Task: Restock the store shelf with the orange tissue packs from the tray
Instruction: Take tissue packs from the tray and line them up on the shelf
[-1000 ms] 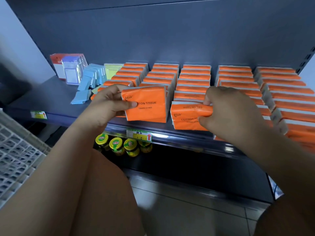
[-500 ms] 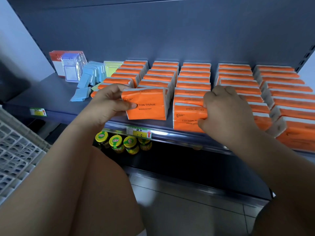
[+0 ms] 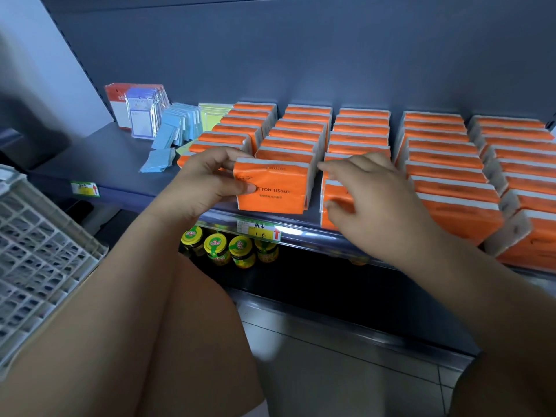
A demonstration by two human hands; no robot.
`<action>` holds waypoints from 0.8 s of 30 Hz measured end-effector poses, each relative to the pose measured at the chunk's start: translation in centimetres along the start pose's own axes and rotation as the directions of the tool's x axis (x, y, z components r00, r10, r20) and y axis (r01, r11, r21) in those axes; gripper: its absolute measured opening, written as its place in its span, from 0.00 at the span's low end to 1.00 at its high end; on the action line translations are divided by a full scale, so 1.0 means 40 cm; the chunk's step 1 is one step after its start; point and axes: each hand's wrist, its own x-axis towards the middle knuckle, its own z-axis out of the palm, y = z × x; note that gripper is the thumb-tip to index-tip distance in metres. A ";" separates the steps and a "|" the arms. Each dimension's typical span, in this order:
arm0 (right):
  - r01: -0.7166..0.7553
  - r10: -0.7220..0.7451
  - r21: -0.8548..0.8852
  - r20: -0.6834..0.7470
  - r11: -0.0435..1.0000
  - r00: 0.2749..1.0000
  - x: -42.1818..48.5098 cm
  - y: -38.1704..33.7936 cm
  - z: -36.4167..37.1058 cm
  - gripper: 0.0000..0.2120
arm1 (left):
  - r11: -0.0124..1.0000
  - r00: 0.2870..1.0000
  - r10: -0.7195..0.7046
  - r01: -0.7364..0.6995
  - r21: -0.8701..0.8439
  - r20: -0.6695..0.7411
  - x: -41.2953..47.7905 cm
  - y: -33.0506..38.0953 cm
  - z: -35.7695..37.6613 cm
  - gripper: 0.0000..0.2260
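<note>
A shop: a dark metal shelf [image 3: 99, 158] carries rows of identical orange tissue packs [image 3: 442, 164], yellow price labels [image 3: 258, 231] sit along its front edge, and matching jars [image 3: 216, 248] stand in a row beneath it.

Left hand [image 3: 206, 182] grips an orange tissue pack [image 3: 275, 192]; right hand [image 3: 379, 206] touches its neighbour [image 3: 335, 192].
</note>
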 end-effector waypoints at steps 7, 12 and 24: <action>0.036 -0.040 0.100 0.044 0.994 0.998 0.031 -0.037 0.051 0.27 | 0.999 0.998 -0.030 0.031 0.030 -0.049 0.000 -0.015 0.006 0.22; 0.016 -0.019 0.079 0.037 0.997 0.999 0.048 -0.045 0.075 0.24 | 0.986 0.985 -0.024 0.052 0.160 -0.170 0.013 -0.030 0.020 0.22; -0.014 0.022 -0.103 0.085 0.995 0.996 0.047 -0.067 0.098 0.25 | 0.818 0.966 0.157 -0.010 0.576 -0.206 0.008 -0.041 0.065 0.19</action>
